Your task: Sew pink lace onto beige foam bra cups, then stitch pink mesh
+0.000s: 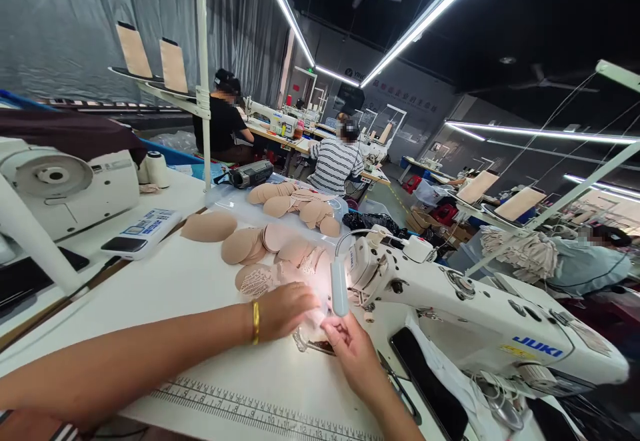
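My left hand (pixel 286 311), with a yellow band at its wrist, lies beside the needle area with its fingers closed over a pale pink fabric piece (pixel 314 319). Opposite it, my right hand (pixel 354 351) pinches the same fabric between thumb and fingers. Both hands are in front of the head of a white sewing machine (pixel 470 314), under a bright lamp (pixel 339 287). Behind my left hand rests a lace-patterned piece (pixel 257 282) on a beige cup. Beige oval cups (pixel 243 244) lie in overlapping stacks farther back. The needle is hidden by the lamp and my fingers.
A printed ruler (pixel 240 409) runs along the table's front edge. Right of my right hand lie scissors (pixel 400 387) and a black phone (pixel 429 382). A clear plastic tray (pixel 235 202) holds more cups. A power bank (pixel 143 233) is at left; people work at other machines beyond.
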Demonstrator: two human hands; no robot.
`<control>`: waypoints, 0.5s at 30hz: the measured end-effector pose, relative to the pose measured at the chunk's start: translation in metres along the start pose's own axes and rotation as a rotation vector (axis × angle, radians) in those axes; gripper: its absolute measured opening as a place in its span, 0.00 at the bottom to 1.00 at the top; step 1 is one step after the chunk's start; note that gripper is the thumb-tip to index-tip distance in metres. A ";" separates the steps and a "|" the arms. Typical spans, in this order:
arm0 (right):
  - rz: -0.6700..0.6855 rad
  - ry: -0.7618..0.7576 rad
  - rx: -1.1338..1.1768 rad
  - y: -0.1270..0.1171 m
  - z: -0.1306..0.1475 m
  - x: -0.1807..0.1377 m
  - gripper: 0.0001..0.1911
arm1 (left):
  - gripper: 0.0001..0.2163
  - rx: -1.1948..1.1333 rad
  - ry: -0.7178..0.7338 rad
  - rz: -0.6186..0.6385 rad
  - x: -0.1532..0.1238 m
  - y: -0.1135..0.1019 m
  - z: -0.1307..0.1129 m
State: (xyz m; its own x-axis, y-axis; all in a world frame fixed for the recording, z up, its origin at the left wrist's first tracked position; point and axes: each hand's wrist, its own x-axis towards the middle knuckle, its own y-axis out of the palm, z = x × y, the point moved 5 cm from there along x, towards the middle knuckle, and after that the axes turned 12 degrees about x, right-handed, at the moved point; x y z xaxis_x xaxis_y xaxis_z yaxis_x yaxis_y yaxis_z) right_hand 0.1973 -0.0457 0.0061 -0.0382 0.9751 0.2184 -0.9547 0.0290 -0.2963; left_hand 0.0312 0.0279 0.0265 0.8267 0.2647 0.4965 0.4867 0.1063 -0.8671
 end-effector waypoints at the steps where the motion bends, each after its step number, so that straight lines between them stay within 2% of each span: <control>1: -0.016 0.116 0.212 0.008 0.000 -0.001 0.17 | 0.16 -0.117 0.001 -0.045 -0.012 -0.013 -0.014; 3: -0.075 0.249 0.534 0.026 0.004 -0.003 0.28 | 0.13 -0.433 -0.117 -0.080 -0.038 -0.031 -0.042; 4: -0.114 0.269 0.628 0.033 0.008 -0.005 0.31 | 0.12 -0.641 -0.260 -0.048 -0.050 -0.032 -0.054; 5: -0.157 0.274 0.694 0.040 0.011 -0.007 0.34 | 0.14 -0.906 -0.426 0.079 -0.062 -0.026 -0.068; 6: -0.202 0.272 0.737 0.046 0.014 -0.010 0.35 | 0.20 -1.197 -0.637 0.176 -0.073 -0.017 -0.080; 7: -0.241 0.272 0.766 0.051 0.017 -0.015 0.36 | 0.25 -1.435 -0.850 0.190 -0.082 -0.011 -0.089; 8: -0.272 0.273 0.785 0.057 0.018 -0.022 0.37 | 0.28 -1.623 -1.042 0.146 -0.088 -0.007 -0.093; 10: -0.329 0.269 0.806 0.069 0.018 -0.038 0.39 | 0.29 -1.791 -1.295 -0.148 -0.089 -0.006 -0.085; 12: -0.376 0.252 0.821 0.078 0.016 -0.055 0.42 | 0.25 -1.775 -1.352 -0.429 -0.082 -0.011 -0.068; 13: -0.393 0.242 0.832 0.082 0.015 -0.063 0.44 | 0.24 -1.755 -1.349 -0.497 -0.078 -0.014 -0.060; 15: -0.419 0.230 0.860 0.086 0.014 -0.074 0.49 | 0.23 -1.739 -1.350 -0.501 -0.072 -0.015 -0.053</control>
State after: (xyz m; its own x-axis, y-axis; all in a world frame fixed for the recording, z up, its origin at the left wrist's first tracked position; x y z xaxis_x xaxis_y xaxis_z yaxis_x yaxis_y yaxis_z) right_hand 0.1144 -0.1184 -0.0224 0.3237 0.9441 -0.0623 -0.7707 0.3013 0.5614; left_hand -0.0208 -0.0433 0.0064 0.3507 0.8614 -0.3674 0.8466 -0.1239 0.5176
